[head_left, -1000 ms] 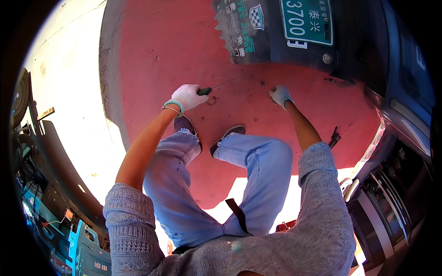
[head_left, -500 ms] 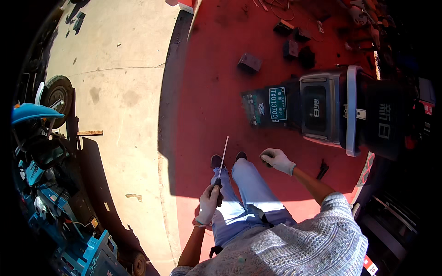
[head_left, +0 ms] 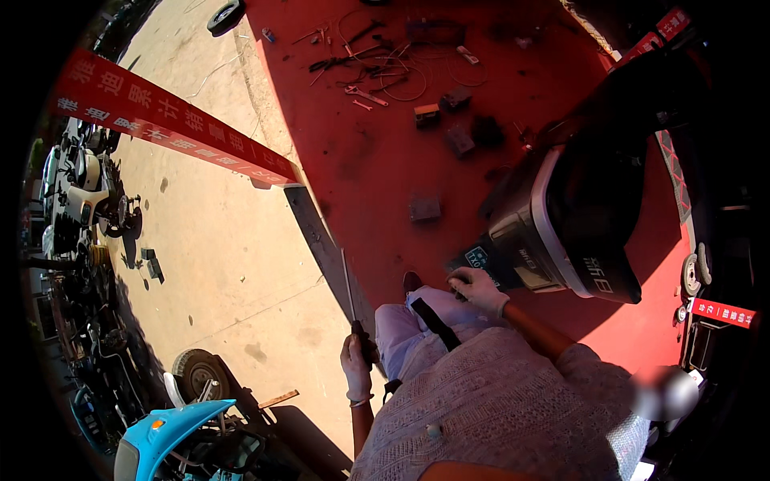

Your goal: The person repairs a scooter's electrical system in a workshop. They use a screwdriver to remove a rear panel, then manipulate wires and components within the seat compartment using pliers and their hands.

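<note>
My left hand (head_left: 355,370), in a white glove, is closed around the black handle of a long screwdriver (head_left: 348,284). Its thin shaft points up and away from me, over the edge of the red floor. In its own white glove, my right hand (head_left: 483,293) is held in front of my body with the fingers curled in. What sits in those fingers, if anything, is hidden. Just beyond it is the rear of a dark electric scooter (head_left: 525,255), with a green number plate (head_left: 476,257) that the hand partly overlaps in view.
Several dark box-shaped blocks (head_left: 425,208) lie on the red floor (head_left: 361,176). Farther off are an adjustable wrench (head_left: 369,96), loose cables and other tools. A red printed banner (head_left: 176,132) crosses the left side. A blue scooter (head_left: 164,433) and a wheel (head_left: 200,373) stand lower left.
My view has swung right, bringing the banner and far tools into sight. The scooter's rear now appears nearer my right hand. The screwdriver stays in my left hand.
</note>
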A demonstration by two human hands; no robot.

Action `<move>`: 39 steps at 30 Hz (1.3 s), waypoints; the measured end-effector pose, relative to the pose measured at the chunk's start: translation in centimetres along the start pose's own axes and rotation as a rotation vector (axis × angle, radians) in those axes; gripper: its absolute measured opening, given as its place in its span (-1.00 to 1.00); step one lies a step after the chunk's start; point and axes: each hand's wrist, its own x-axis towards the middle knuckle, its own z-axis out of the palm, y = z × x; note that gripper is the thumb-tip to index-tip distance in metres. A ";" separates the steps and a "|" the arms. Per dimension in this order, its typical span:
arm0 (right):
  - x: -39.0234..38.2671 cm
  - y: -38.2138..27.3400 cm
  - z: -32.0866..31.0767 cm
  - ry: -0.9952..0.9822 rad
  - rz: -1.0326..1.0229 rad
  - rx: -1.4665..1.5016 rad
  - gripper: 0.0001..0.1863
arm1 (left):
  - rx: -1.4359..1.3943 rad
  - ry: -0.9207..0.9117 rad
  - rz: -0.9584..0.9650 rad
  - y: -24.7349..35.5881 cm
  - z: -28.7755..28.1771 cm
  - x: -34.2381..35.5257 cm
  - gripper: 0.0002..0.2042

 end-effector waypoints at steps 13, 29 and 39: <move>21.0 -21.6 -4.5 0.647 -0.334 0.112 -0.77 | 0.423 -0.494 0.230 31.1 9.1 32.0 -0.69; 12.6 -23.7 -25.0 2.340 -0.412 1.063 -0.84 | 1.045 -1.649 1.012 43.4 50.1 36.4 -0.56; 6.8 -13.8 -45.6 2.093 0.917 0.365 -0.56 | 0.986 -1.293 0.318 49.4 57.8 55.4 -0.68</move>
